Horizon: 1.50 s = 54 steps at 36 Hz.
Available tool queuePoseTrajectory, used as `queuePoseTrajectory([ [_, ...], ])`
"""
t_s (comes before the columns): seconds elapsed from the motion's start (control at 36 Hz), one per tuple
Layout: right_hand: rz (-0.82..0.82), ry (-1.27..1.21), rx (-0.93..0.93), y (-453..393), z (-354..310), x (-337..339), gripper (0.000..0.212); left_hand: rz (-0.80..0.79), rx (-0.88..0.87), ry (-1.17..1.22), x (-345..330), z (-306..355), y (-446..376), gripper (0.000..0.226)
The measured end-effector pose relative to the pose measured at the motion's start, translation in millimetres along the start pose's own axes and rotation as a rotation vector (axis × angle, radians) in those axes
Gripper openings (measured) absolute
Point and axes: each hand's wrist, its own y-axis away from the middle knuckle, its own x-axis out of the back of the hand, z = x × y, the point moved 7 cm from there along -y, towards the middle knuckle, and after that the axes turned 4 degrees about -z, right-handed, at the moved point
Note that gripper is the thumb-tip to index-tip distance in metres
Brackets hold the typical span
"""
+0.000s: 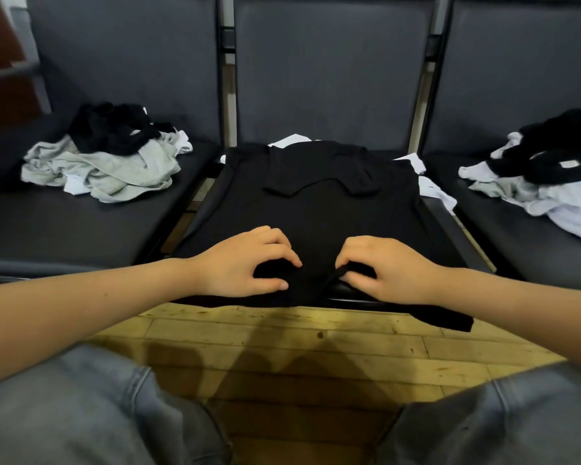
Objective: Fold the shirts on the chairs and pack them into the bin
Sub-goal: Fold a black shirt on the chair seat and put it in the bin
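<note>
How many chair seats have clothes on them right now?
3: a crumpled grey-and-black clothes heap on the left seat, the flat black shirt on the middle seat, a white-and-black clothes heap on the right. More may lie off-frame.

Three dark grey seats (81, 226) stand in a row, with tall padded backs (329, 72) and metal bars (227, 62) between them. The wood floor (282, 350) is yellow-brown and scuffed.

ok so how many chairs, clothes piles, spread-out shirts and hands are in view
chairs: 3
clothes piles: 2
spread-out black shirt: 1
hands: 2, left hand, right hand
total: 8
</note>
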Motion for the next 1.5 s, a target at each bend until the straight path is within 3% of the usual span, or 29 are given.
queuePoseTrajectory([
  [0.08, -0.047, -0.177, -0.124, -9, 10, 4, 0.006, 0.036, 0.051, 0.044, 5, 5, -1, 0.041],
  [0.28, -0.261, -0.485, -0.335, -20, 33, 3, 0.024, 0.084, 0.192, -0.067, 3, 24, -15, 0.048],
  [0.36, -0.291, -0.577, -0.371, -25, 37, 2, 0.023, 0.071, 0.208, -0.106, 1, 28, -25, 0.03],
  [0.42, -0.303, -0.641, -0.394, -28, 39, 1, 0.02, 0.064, 0.238, 0.011, 4, 23, -32, 0.014],
  [0.53, -0.236, -0.727, -0.511, -31, 46, -2, 0.016, 0.096, 0.395, 0.375, 10, -3, -41, 0.016],
  [0.64, -0.08, -0.57, -0.515, -40, 49, 7, 0.024, 0.159, 0.449, 0.48, 21, -28, -45, 0.02],
  [0.72, 0.019, -0.331, -0.412, -47, 46, 24, 0.02, 0.206, 0.382, 0.261, 41, -31, -50, 0.032],
  [0.83, 0.119, -0.078, -0.415, -48, 60, 42, 0.011, 0.264, 0.333, 0.066, 55, -35, -55, 0.047],
  [0.92, 0.127, 0.114, -0.48, -45, 72, 56, 0.014, 0.267, 0.329, -0.04, 57, -45, -62, 0.048],
  [1.03, 0.067, 0.33, -0.6, -41, 91, 69, 0.025, 0.283, 0.387, -0.141, 66, -65, -65, 0.028],
  [1.17, 0.011, 0.429, -0.792, -25, 110, 77, 0.028, 0.343, 0.485, -0.23, 80, -93, -55, 0.019],
  [1.36, 0.215, 0.432, -0.934, 15, 132, 96, 0.012, 0.427, 0.655, 0.198, 83, -116, -29, 0.019],
  [1.5, 0.219, 0.283, -1.095, 44, 146, 92, 0.004, 0.546, 0.733, 0.673, 84, -121, -7, 0.018],
])
